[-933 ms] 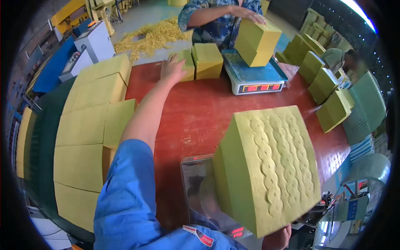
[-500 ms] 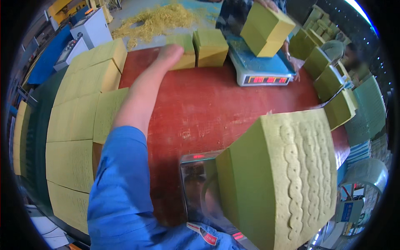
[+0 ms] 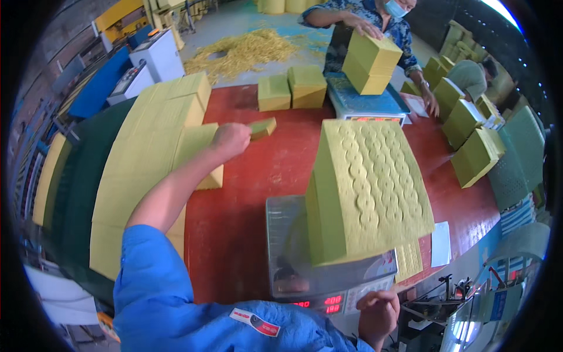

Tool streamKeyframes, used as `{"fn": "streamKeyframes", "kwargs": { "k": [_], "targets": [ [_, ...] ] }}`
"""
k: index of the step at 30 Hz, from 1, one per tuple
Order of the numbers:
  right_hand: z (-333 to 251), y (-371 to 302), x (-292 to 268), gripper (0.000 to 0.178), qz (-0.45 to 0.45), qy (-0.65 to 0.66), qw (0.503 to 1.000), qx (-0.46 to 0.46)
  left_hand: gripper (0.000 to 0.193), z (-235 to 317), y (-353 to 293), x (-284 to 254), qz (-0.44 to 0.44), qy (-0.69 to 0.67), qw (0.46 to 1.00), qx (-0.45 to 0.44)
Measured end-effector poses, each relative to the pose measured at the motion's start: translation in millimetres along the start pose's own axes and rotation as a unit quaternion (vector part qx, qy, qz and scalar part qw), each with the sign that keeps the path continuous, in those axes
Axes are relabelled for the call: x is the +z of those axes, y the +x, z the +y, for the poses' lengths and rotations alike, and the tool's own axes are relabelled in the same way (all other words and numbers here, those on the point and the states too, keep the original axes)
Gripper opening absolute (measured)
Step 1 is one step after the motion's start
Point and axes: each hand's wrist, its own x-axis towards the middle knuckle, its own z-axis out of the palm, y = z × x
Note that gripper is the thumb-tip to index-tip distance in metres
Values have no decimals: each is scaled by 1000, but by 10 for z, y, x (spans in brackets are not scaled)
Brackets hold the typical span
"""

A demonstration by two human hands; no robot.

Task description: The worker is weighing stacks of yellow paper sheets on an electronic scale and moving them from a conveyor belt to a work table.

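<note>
My left hand [image 3: 230, 143] is closed on a thin stack of yellow paper [image 3: 262, 128], held above the red table by the left-hand paper blocks. A tall stack of embossed yellow paper [image 3: 375, 182] rests on the steel-topped scale [image 3: 287, 258] in front of me. Beside that scale's keypad, my right hand [image 3: 379, 314] has its fingers curled in, with nothing visible in them. Two yellow paper blocks [image 3: 307, 88] stand at the table's far edge.
Across the table, a person's hand [image 3: 363, 26] lies on paper blocks [image 3: 372, 61] atop a blue scale [image 3: 352, 102]. Large paper stacks [image 3: 141, 176] line the left side; more blocks [image 3: 476, 155] stand at right. A white sheet [image 3: 440, 243] lies at the near right.
My left hand has come back from the far paper blocks, now with a thin paper stack in it. My right hand has come into view. The view has shifted.
</note>
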Motion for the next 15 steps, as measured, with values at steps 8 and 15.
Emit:
{"fn": "streamKeyframes", "kwargs": {
  "k": [8,15],
  "targets": [
    [136,181,205,22,-269,12,920,283,3,1206,-2160,-867,-46,-83,995,33],
    [738,-134,208,50,-465,-75,739,481,22,2419,-3433,-1385,-62,-52,994,-73]
  ]
}}
